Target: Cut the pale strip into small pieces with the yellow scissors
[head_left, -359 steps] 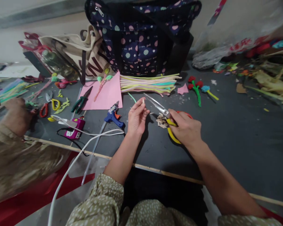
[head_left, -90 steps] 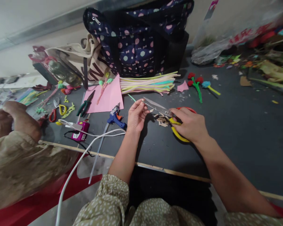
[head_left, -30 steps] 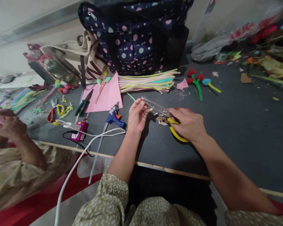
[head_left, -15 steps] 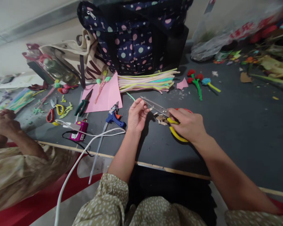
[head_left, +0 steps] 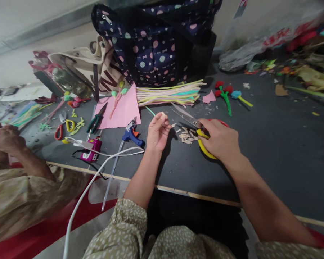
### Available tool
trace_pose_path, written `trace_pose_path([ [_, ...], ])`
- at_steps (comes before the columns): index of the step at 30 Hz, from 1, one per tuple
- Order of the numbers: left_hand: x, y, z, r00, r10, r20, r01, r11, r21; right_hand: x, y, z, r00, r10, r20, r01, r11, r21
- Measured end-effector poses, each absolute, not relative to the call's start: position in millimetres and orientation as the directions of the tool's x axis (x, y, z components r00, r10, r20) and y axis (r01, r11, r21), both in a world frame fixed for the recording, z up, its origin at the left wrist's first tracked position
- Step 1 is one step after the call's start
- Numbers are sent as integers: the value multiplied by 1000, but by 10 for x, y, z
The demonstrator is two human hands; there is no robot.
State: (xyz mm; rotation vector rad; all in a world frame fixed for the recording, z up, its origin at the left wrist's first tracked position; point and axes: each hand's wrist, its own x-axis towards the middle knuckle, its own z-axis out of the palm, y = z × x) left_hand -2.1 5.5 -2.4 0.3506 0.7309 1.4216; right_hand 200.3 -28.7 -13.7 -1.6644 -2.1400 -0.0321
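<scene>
**A:** Head view, biggest stuff first: dark grey worktop (head_left: 272,144) with a navy polka-dot bag (head_left: 156,43) standing at the back and a beige tote (head_left: 97,72) leaning beside it on the left. In front of the bag there's a bundle of pastel pipe cleaners (head_left: 169,94) and a pink paper sheet (head_left: 121,109). Another person's hand (head_left: 5,138) and sleeve sit at the far left edge, well apart from the action.

**B:** And the person's own hands?

**A:** Right hand (head_left: 218,140) is clenched around the yellow and red handles of the scissors (head_left: 196,126), blades pointing up-left and slightly parted, tips hovering over the worktop. Left hand (head_left: 157,131) pinches a short pale stick piece (head_left: 163,114) between thumb and fingertips, held up just left of the blades, not touching them.

**B:** Anything between them?

**A:** Yeah, a little pile of cut stick bits (head_left: 187,136) lying on the worktop right between the two hands, just under the scissors.

**B:** Smaller tools?

**A:** Blue glue gun (head_left: 130,133) just left of the left hand, a white cable (head_left: 97,176) running past it, green-handled pliers (head_left: 95,120), and some red pipe-cleaner flowers (head_left: 223,91) off to the right.
</scene>
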Motion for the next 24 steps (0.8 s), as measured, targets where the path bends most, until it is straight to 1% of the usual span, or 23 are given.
trace_pose_path([
  [4, -27, 56, -34, 1, 974, -225, -782, 141, 607, 1988, -289, -176, -195, 907, 373, 890, 324, -322],
  [8, -37, 61, -43, 1, 975, -222, -816, 129, 564, 1969, -298, -183, -211, 896, 391, 869, 355, -344],
  [11, -38, 62, -31, -7, 974, -227, -818, 125, 561, 1969, -298, -181, -225, 885, 408, 874, 369, -317],
  [15, -34, 61, -7, -39, 964, -264, -787, 133, 603, 1972, -294, -191, -243, 874, 420, 889, 374, -264],
  [19, -31, 61, -6, -40, 960, -277, -788, 140, 599, 1969, -293, -201, -251, 875, 413, 889, 377, -259],
  [24, -33, 63, -25, -48, 962, -268, -769, 136, 625, 1967, -294, -207, -265, 869, 419, 893, 385, -234],
])
